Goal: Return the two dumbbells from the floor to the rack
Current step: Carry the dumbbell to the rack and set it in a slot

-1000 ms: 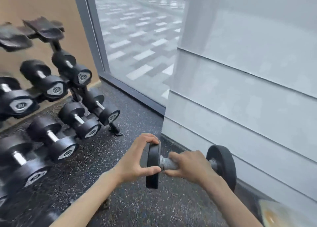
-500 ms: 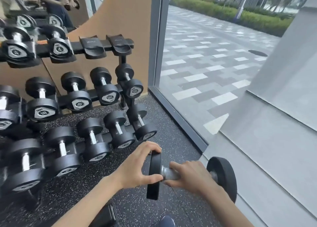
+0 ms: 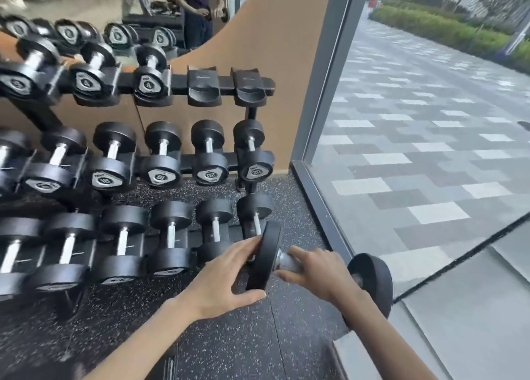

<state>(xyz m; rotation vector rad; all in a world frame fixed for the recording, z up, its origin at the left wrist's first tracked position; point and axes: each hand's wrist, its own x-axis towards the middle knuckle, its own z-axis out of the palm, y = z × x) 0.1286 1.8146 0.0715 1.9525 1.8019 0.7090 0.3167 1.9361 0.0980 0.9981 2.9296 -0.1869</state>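
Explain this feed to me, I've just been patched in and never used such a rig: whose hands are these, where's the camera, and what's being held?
There is no machine here. A person wears one wide-angle camera on the head, looking forward and down, so the two bare arms are the person's own. The right hand grips the metal handle of a black dumbbell, and the left hand steadies its near end plate. Ahead stands a three-tier dumbbell rack, mostly full. Two empty cradles sit at the right end of its top tier. Below is speckled rubber floor; right is a glass wall. Above the rack, a mirror reflects the person.
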